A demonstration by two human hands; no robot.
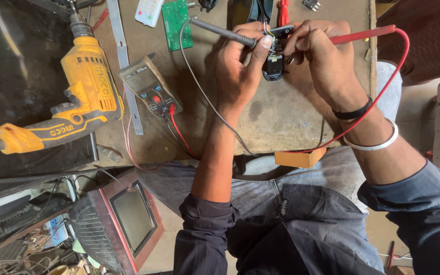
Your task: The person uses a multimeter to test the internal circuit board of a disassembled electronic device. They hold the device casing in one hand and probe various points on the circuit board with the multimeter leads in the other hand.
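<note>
Workbench (291, 117): worn brown top, person seated at its near edge, both forearms reaching over it.

Yellow power drill (80, 97) lies on its side on a dark surface at the left edge of the bench, chuck pointing away from the person.

Small old monitor with a red frame (128, 216) sits below the bench, lower left.

Multimeter (150, 87), grey-brown case, lies on the bench between the drill and the left hand; a red and a dark lead run from its lower end.

Green circuit board (175, 23) at the far side of the bench, a white keypad (148, 11) just beside it.

Left hand (240, 71): closed around the black probe (225, 32), thumb and fingers pinching its forward end, tip aimed at the small black device.

Right hand (322, 56): closed on the red probe (362, 34), whose red lead loops round the wrist side and back across the bench. A black band and a pale bangle sit on this wrist.

Small black device (273, 65), opened, thin coloured wires showing at its far end: rests on the bench directly between the two hands, touching the fingertips of both. Probe contact points are hidden by the fingers.
</note>
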